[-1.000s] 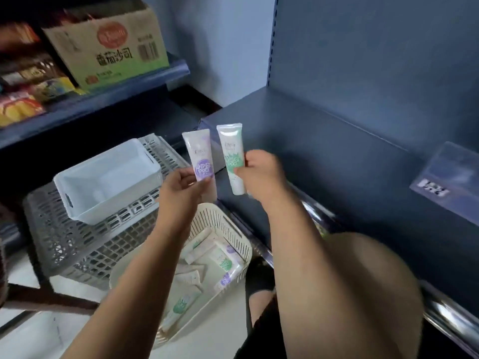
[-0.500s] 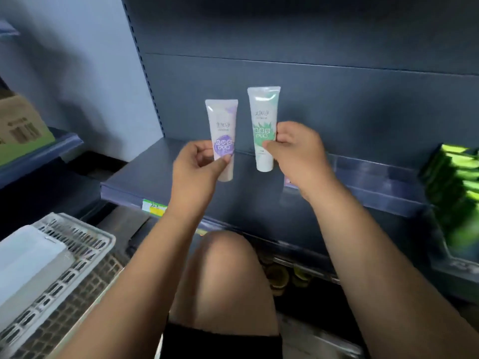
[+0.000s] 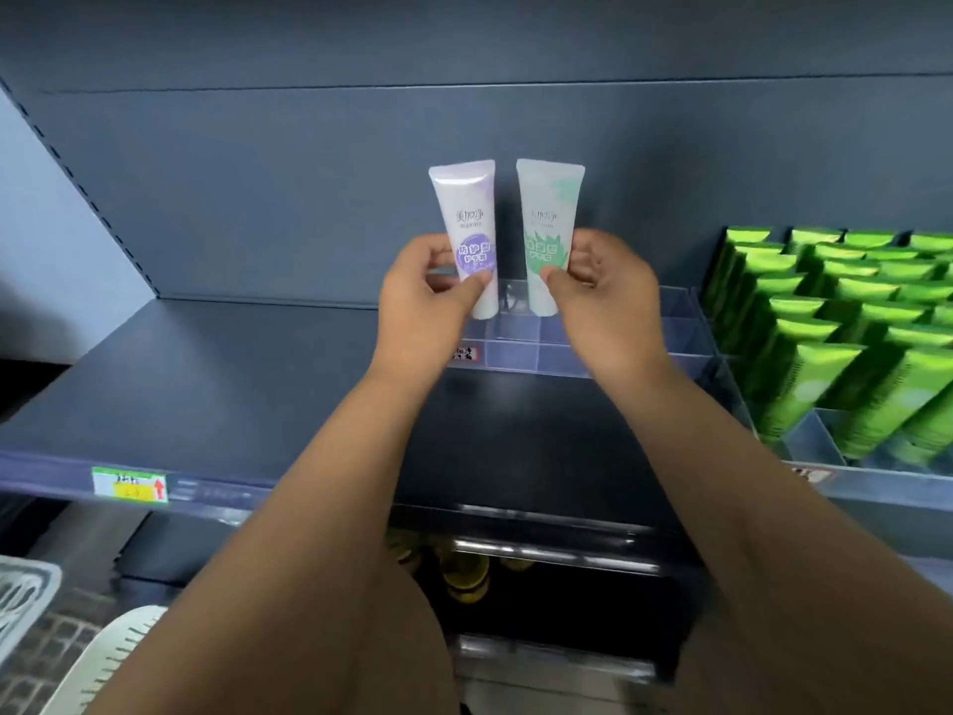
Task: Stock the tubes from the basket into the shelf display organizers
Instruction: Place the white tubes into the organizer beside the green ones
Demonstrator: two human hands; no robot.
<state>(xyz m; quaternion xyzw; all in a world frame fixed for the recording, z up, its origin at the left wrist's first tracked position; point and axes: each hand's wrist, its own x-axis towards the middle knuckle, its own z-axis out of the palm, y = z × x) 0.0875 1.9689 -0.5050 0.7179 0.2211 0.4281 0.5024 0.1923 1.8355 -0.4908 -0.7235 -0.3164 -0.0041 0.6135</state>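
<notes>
The white basket [image 3: 118,657] shows low at the left. Over the shelf [image 3: 232,363], the left grip [image 3: 428,296] pinches a purple tube [image 3: 466,224] and the right grip [image 3: 603,296] a green tube [image 3: 546,214], each near its lower end, upright, side by side, not touching, just above the clear organizer [image 3: 515,348] behind them.

Lighting dim, diffuse, from above; no hard shadows. Soft sheen on purple tube [image 3: 462,209] and pale green tube [image 3: 549,209]; print slightly soft. Faint glare on clear organizer [image 3: 515,348]. Bright green tubes [image 3: 845,322] at right smear with blur. Lines of shelf [image 3: 206,384] bow toward edges: wide-angle distortion. Space under it near black. Basket [image 3: 111,657] at bottom left blurred.
</notes>
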